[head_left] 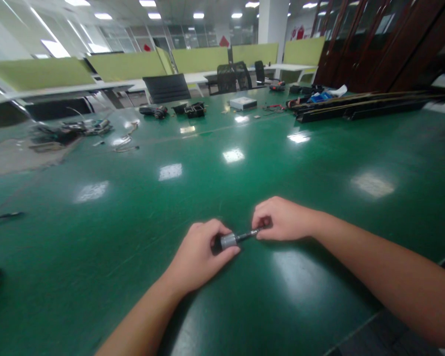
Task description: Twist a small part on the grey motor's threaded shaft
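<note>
Low over the green table, a screwdriver-like tool lies between my hands, with a thick grey-and-black cylinder at one end and a thin dark shaft. My left hand is closed round the thick end, thumb and fingers on opposite sides. At the other end, the fingertips of my right hand pinch the bright metal tip. Whether that tip is a separate bit cannot be made out. The far end of the handle is hidden in my left palm.
Across the green table, a cable bundle, black parts and a white box lie at the back. Long dark rails are at the far right. A black cable enters from the left. Chairs stand behind.
</note>
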{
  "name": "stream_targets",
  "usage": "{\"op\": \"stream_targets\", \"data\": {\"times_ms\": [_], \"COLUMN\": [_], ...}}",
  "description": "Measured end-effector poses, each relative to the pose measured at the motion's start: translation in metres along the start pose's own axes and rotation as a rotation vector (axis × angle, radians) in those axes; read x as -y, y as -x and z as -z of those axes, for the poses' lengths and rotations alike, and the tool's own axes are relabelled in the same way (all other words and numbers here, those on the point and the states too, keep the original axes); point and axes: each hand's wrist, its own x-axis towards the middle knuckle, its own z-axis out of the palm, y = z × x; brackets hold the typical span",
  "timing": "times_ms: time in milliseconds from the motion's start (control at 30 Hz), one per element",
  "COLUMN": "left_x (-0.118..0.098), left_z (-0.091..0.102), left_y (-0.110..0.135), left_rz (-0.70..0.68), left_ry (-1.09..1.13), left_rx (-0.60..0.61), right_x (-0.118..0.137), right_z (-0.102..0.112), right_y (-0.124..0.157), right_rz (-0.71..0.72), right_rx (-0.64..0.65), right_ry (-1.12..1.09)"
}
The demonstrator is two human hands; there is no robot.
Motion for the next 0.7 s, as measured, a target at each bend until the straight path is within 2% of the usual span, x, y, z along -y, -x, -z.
{"op": "stream_targets", "data": {"times_ms": [233,700], "left_x": [0.001,0.001], "left_z": [-0.002,-0.002], "left_y": [0.001,0.001], "left_rz": [-0.005,-0.015], "left_ry": [-0.006,-0.001], "left_rx": [-0.007,-0.005], "right_x": [-0.011,-0.005], "right_z": [0.015,0.009], "right_y": [0.006,0.004], "right_rz": [-0.092,-0.03], "right_rx": [0.043,0.043], "right_ry": [-0.004,-0.03]}}
